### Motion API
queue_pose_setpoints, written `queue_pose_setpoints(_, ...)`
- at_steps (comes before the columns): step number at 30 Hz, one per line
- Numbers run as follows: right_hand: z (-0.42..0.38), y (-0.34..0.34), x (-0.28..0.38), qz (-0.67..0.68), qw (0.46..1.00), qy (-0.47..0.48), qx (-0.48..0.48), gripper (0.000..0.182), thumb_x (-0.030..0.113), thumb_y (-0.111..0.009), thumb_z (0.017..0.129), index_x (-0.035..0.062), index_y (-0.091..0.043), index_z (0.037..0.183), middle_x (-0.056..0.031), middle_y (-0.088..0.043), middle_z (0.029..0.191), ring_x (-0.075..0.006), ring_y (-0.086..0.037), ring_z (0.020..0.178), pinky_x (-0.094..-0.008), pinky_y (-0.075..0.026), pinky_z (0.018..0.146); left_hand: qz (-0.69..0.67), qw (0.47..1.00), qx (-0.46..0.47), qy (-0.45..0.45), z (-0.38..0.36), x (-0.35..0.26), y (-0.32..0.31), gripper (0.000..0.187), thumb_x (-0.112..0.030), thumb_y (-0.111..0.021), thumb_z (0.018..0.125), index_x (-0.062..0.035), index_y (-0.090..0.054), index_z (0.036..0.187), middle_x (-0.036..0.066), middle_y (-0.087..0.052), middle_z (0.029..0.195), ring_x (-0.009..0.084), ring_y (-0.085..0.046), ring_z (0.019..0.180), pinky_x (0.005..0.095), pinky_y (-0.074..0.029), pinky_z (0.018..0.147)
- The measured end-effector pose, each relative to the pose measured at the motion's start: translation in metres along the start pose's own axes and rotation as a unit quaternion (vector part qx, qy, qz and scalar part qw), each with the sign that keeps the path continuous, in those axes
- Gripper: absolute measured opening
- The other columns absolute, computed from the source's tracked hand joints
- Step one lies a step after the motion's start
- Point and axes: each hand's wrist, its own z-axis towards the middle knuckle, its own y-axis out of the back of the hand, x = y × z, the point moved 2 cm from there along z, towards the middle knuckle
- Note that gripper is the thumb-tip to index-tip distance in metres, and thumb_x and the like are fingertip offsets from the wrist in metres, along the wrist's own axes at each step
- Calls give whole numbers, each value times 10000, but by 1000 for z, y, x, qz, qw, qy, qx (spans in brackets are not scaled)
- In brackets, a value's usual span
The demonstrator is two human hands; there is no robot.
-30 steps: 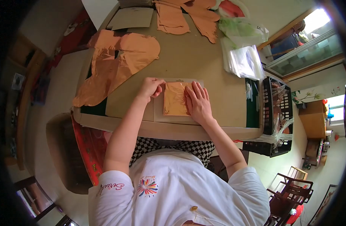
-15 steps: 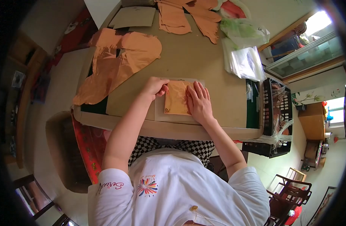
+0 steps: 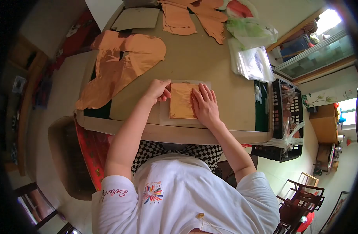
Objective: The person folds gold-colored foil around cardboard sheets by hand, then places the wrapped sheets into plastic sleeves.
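At the far left, a large rose-gold foil balloon [image 3: 142,52] lies flat on the table [image 3: 233,97]. Next comes the left hand [image 3: 157,92], its fingers curled in and their tips at the upper-left corner of a folded foil packet [image 3: 179,102]; whether they pinch the foil, I cannot tell. The packet lies near the table's front edge, on a pale backing sheet [image 3: 164,113]. The right hand [image 3: 206,107] rests over its right side, palm down, fingers extended. The step in hand looks like squaring and flattening the packet; the next move calls for steady pressure and an even corner. Farther right are clear plastic sleeves [image 3: 255,64], then a black crate [image 3: 277,117] beside the table.
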Motion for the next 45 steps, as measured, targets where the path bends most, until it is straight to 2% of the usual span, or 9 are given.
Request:
queue_pose_setpoints(15,0,-2,-2,-9,1000,9,-3,363,236,-501,937,85,-527,1266,-209,-449,1374,-346,-397,1302,-490,-292,1077,82,995,-11,-63,2,3,-2,160,-156,-637,874,-7,-645,815,46,-609,589,91,-481,396,235,-376,370)
queue_pose_setpoints(21,-1,-3,0,-7,1000,4,-1,372,236,-499,936,93,-511,1279,-201,-447,1379,-339,-392,1310,-492,-290,1077,232,952,-119,-163,-12,-1,-11,156,-114,-614,854,13,-625,765,76,-607,581,151,-538,432,305,-438,421)
queue_pose_setpoints(24,-1,-2,-1,-5,1000,8,-5,372,237,-496,937,96,-508,1281,-197,-448,1380,-334,-392,1310,-492,-292,1076,375,825,-243,-348,-2,13,-6,94,-83,-589,850,-2,-608,806,90,-636,694,220,-618,619,366,-496,566)
queue_pose_setpoints(27,1,0,0,-6,1000,7,-3,364,238,-495,939,97,-515,1273,-193,-452,1378,-330,-394,1310,-491,-296,1072,409,746,-289,-438,-37,0,-30,36,-64,-561,847,-32,-548,859,117,-614,875,319,-593,831,400,-485,722)
queue_pose_setpoints(28,1,0,1,-7,1000,7,-5,361,238,-496,938,96,-519,1269,-191,-452,1379,-329,-395,1309,-490,-299,1071,429,790,-217,-380,-38,5,-38,196,-108,-559,877,-18,-557,1051,162,-587,1123,309,-567,1044,401,-465,874)
queue_pose_setpoints(31,0,0,1,-7,1000,6,-8,353,235,-502,937,93,-528,1260,-188,-454,1378,-326,-400,1306,-486,-306,1067,495,673,-200,-511,-41,33,-65,407,-157,-557,900,16,-481,1260,198,-484,1323,314,-444,1258,425,-362,1044)
queue_pose_setpoints(32,0,0,1,-6,1000,6,-9,351,233,-504,937,92,-530,1257,-189,-455,1377,-325,-402,1305,-485,-308,1066,529,728,-126,-417,-33,43,-65,627,-278,-545,920,32,-311,1411,203,-309,1476,298,-242,1402,479,-190,1144)
queue_pose_setpoints(38,1,2,2,1,1000,5,-3,359,228,-512,931,91,-529,1262,-193,-454,1374,-325,-402,1305,-485,-306,1068,576,728,-163,-335,-31,51,-53,825,-509,-498,896,-5,-189,1472,154,-156,1550,249,-131,1443,565,-72,1141)
queue_pose_setpoints(45,1,2,1,11,1000,-5,16,382,222,-516,918,103,-515,1281,-174,-424,1406,-320,-373,1327,-495,-279,1085,618,715,-163,-285,-30,48,-42,806,-524,-439,929,-53,-114,1495,111,-126,1563,237,-97,1449,616,-27,1119)
